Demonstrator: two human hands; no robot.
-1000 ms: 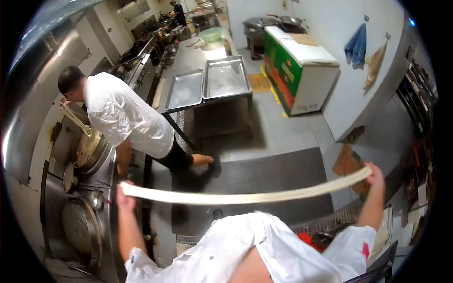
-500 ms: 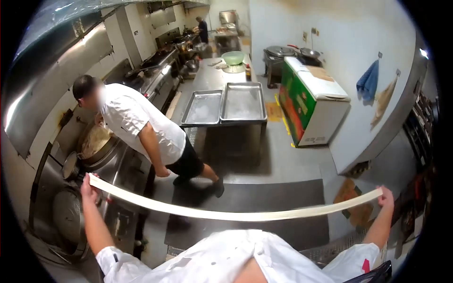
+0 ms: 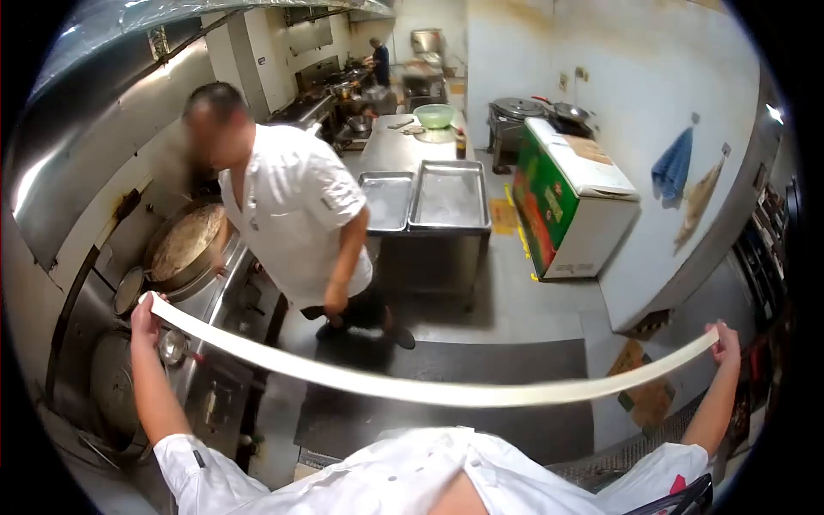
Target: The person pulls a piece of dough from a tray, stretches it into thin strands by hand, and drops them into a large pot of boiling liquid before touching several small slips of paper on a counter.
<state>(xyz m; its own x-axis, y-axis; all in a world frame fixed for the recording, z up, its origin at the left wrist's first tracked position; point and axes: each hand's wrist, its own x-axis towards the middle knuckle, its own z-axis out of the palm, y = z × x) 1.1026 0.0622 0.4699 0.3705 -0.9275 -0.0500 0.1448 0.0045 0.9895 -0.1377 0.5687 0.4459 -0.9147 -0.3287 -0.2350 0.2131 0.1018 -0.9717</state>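
Across the near part of the scene, a long pale dough rope [image 3: 429, 392] hangs in the air in a shallow sag, with nothing under its middle but the dark floor mat [image 3: 498, 365]. The left hand [image 3: 144, 315] is raised at the left, fingers curled tight round one end of the rope. The right hand [image 3: 728, 342] is raised at the right and clamped on the other end. Its fingers are turned away, so how they wrap the dough is hard to make out. Both forearms run down into the white jacket [image 3: 412, 476], which is cut off at the near edge and hides the floor below it.

Just beyond the left hand, a co-worker in a white top [image 3: 296, 206] stands beside a big round pot [image 3: 184, 245] set in a steel range. What fills the pot is a tan mass too unclear to name. Farther off, two steel trays [image 3: 425, 196] lie side by side on a table, with a green bowl [image 3: 434, 114] behind them. To the right stands a green and white chest freezer [image 3: 571, 193], and a blue towel [image 3: 672, 167] hangs on the wall. Another person [image 3: 380, 60] at the far end is too small to read. Shelves at the right edge are dark and partly cut off.
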